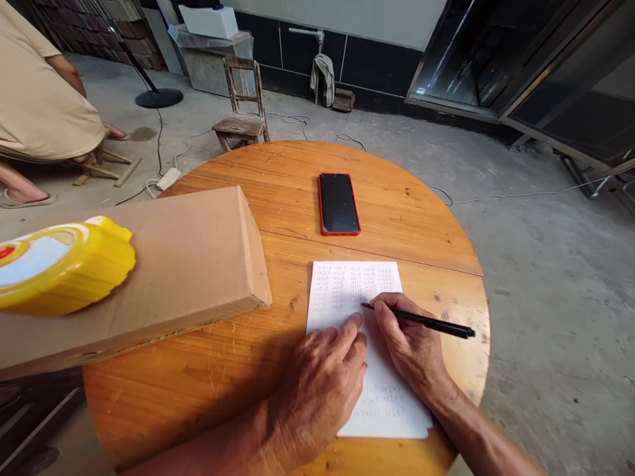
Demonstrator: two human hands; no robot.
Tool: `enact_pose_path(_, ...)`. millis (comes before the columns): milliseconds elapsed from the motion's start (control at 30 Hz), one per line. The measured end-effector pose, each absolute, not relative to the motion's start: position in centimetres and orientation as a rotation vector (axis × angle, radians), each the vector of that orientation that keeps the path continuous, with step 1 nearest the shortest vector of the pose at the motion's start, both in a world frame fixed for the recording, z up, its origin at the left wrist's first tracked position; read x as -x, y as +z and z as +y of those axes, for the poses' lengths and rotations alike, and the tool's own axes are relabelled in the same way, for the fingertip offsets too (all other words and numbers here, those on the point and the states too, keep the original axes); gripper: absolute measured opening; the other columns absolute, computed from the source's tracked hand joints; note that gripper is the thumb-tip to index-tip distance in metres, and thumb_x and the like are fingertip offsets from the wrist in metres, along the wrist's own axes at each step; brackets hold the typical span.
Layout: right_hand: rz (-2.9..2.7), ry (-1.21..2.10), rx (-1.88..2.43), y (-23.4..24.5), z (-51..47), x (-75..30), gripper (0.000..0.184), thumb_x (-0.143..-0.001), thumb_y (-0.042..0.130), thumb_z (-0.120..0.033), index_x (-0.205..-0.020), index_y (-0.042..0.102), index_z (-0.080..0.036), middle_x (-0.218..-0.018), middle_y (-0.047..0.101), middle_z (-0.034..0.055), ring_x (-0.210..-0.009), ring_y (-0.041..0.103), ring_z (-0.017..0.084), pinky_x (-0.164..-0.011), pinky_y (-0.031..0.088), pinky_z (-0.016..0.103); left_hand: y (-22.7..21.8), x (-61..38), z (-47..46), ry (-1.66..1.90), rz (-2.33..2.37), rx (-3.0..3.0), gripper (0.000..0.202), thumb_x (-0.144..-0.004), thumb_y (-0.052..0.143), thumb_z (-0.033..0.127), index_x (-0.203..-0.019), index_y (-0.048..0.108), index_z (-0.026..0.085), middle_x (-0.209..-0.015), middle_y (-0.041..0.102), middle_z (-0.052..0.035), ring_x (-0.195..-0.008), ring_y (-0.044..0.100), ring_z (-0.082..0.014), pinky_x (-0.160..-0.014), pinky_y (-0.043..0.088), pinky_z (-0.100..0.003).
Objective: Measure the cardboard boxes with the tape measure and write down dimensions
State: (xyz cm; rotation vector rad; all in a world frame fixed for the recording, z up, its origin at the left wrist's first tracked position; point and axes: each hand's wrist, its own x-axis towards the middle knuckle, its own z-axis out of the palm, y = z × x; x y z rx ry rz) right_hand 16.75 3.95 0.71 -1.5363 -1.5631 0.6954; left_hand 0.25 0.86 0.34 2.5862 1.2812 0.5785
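A sheet of white paper (354,370) covered with rows of small handwritten characters lies on the round wooden table (397,198). My right hand (414,344) pinches a black pen (431,322), its tip touching the paper at the lower end of the upper columns of writing. Faint marks also show near the paper's bottom edge. On the paper's left side rests my left hand (322,383), index finger stretched toward the pen tip, the other fingers loosely bent and holding nothing. Part of the sheet is hidden beneath both hands.
Beyond the paper lies a smartphone (339,205) in a red case. A cardboard box (198,244) overlaps the table's left side, with a yellow object (74,264) on top. Behind stand a small wooden chair (243,109) and a seated person (44,86). Cables run across the floor.
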Motion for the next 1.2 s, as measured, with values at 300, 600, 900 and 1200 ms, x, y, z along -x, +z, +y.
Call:
enact_pose_path(300, -1.615, 0.672, 1.551, 0.95, 3.86, -16.65, 0.017, -0.090, 0.053, -0.025, -0.079, 0.064, -0.019, -0.066, 0.062, -0.0011, -0.058, 0.054, 0.012, -0.057, 0.044, 0.023, 0.59, -0.18, 1.05, 0.551, 1.244, -2.577, 0.026, -0.088, 0.052, 0.014, -0.112, 0.060, 0.015, -0.133, 0.061, -0.0084, -0.085, 0.066, -0.0248, -0.071, 0.058, -0.045)
enact_pose_path(600, -1.620, 0.674, 1.563, 0.80, 3.89, -16.77, 0.017, -0.091, 0.053, -0.024, -0.080, 0.064, -0.019, -0.065, 0.061, -0.0021, -0.057, 0.053, 0.010, -0.056, 0.043, 0.022, 0.48, -0.16, 0.83, 0.556, 1.236, -2.549, 0.025, -0.088, 0.052, 0.015, -0.112, 0.060, 0.015, -0.133, 0.061, -0.0095, -0.087, 0.067, -0.0252, -0.072, 0.059, -0.045)
enact_pose_path(900, -1.630, 0.662, 1.548, 0.79, 3.82, -16.91, 0.017, -0.091, 0.053, -0.023, -0.079, 0.064, -0.018, -0.064, 0.060, -0.0028, -0.055, 0.051, 0.010, -0.055, 0.043, 0.020, 0.47, -0.17, 0.91, 0.545, 1.238, -2.543, 0.026, -0.089, 0.051, 0.015, -0.114, 0.060, 0.014, -0.134, 0.060, -0.0094, -0.088, 0.067, -0.0259, -0.073, 0.059, -0.046)
enact_pose_path(1200, -1.445, 0.817, 1.521, 0.89, 3.77, -17.07, 0.020, -0.093, 0.054, -0.030, -0.077, 0.062, -0.020, -0.055, 0.054, -0.0053, -0.047, 0.045, 0.009, -0.046, 0.038, 0.020, 0.45, -0.14, 0.97, 0.536, 1.227, -2.542, 0.026, -0.089, 0.051, 0.015, -0.113, 0.060, 0.014, -0.137, 0.058, -0.0096, -0.088, 0.066, -0.0257, -0.073, 0.058, -0.046)
